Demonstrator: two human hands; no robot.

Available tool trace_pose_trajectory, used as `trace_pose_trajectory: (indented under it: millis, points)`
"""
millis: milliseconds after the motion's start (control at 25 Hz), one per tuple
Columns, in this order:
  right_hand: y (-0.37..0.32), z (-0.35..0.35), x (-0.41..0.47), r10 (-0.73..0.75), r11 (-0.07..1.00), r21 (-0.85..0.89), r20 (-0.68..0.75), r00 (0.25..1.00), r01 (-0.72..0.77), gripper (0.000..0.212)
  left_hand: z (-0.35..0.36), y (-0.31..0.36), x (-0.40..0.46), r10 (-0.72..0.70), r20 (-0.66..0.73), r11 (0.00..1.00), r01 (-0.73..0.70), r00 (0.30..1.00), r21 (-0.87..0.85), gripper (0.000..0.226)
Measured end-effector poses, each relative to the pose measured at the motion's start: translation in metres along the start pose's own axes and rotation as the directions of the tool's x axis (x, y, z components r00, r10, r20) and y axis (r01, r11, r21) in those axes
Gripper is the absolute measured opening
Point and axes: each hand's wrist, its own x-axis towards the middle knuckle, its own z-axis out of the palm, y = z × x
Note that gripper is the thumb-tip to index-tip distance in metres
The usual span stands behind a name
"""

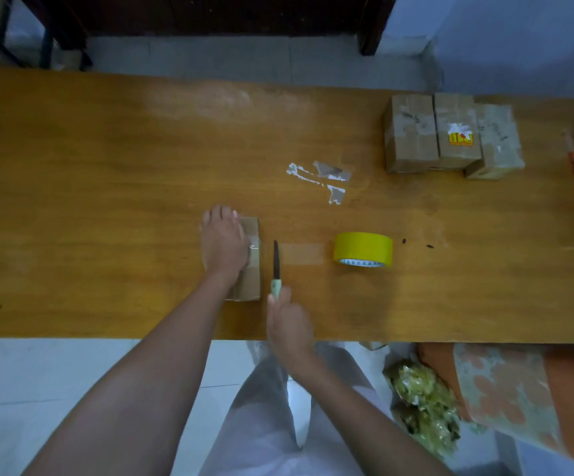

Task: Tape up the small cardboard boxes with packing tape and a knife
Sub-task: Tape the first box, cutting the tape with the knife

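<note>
A small cardboard box (pixel 249 255), contents unseen, is pressed flat-handed by the left grip (pixel 223 243); a knife (pixel 276 269) is clasped in the right grip (pixel 287 321).

Dim, bluish light, pale glare on the table (pixel 210 101), wide-angle bending at edges.

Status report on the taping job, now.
Left hand pressing flat on small box. Right hand grips knife, blade at tape strip running to yellow roll. Nothing blocking.
</note>
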Motion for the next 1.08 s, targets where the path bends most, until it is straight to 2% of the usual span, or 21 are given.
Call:
trace_pose_trajectory:
  millis: [80,200,320,440,520,600,680,720,760,840,880,920,1000,1040,1080]
  points:
    - [-0.01,-0.032,0.029,-0.013,0.999,0.042,-0.133,0.991,0.019,0.033,-0.003,-0.002,-0.001,0.005,-0.029,0.997,-0.007,1.0,-0.075,0.029]
    - [-0.02,-0.083,0.093,-0.087,0.994,-0.087,-0.262,0.961,0.066,0.036,-0.005,-0.005,0.0,0.004,-0.053,0.985,-0.013,0.999,-0.169,0.029]
    - [-0.018,-0.116,0.151,-0.125,0.973,-0.218,-0.204,0.971,0.08,0.033,-0.007,-0.009,0.001,-0.011,-0.051,0.976,0.0,0.999,-0.216,0.029]
    - [-0.003,-0.131,0.183,-0.087,0.944,-0.327,-0.106,0.991,0.049,0.029,-0.01,-0.008,0.002,-0.014,-0.04,0.971,0.004,0.999,-0.237,0.03]
    - [0.005,-0.135,0.186,-0.04,0.933,-0.359,-0.033,0.999,0.025,0.032,-0.011,-0.008,0.001,-0.027,-0.032,0.965,0.018,0.999,-0.263,0.03]
    - [0.004,-0.139,0.177,-0.049,0.942,-0.333,-0.055,0.997,0.028,0.037,-0.017,-0.003,0.005,-0.043,-0.036,0.957,0.031,0.998,-0.287,0.031]
    - [-0.006,-0.137,0.158,-0.13,0.986,-0.129,-0.152,0.98,0.11,0.048,-0.026,0.006,0.015,-0.038,-0.074,0.957,0.015,0.997,-0.291,0.032]
    - [-0.013,-0.133,0.143,-0.146,0.986,0.057,-0.146,0.978,0.156,0.057,-0.033,0.012,0.023,-0.038,-0.095,0.955,0.008,0.995,-0.295,0.033]
    - [-0.021,-0.128,0.125,-0.138,0.95,0.273,-0.077,0.987,0.154,0.067,-0.041,0.018,0.031,-0.039,-0.117,0.953,0.002,0.992,-0.302,0.033]
    - [-0.038,-0.119,0.092,-0.13,0.79,0.614,0.156,0.979,0.007,0.073,-0.056,0.032,0.044,-0.031,-0.145,0.941,-0.02,0.989,-0.338,0.036]
    - [-0.043,-0.115,0.084,-0.139,0.699,0.712,0.216,0.967,-0.059,0.066,-0.063,0.037,0.047,-0.008,-0.148,0.928,-0.048,0.989,-0.369,0.035]
    - [-0.045,-0.111,0.08,-0.132,0.626,0.775,0.212,0.968,-0.084,0.058,-0.07,0.04,0.048,0.016,-0.138,0.908,-0.072,0.99,-0.413,0.033]
    - [-0.047,-0.114,0.075,-0.091,0.539,0.841,0.111,0.99,-0.045,0.047,-0.083,0.043,0.046,-0.041,-0.108,0.784,-0.035,0.993,-0.62,0.022]
    - [-0.047,-0.118,0.073,-0.073,0.506,0.862,0.066,0.995,-0.02,0.046,-0.09,0.042,0.044,-0.114,-0.047,0.674,0.043,0.992,-0.738,0.026]
    - [-0.048,-0.122,0.071,-0.06,0.476,0.879,0.038,0.997,-0.005,0.047,-0.099,0.04,0.039,-0.171,0.055,0.56,0.143,0.984,-0.816,0.046]
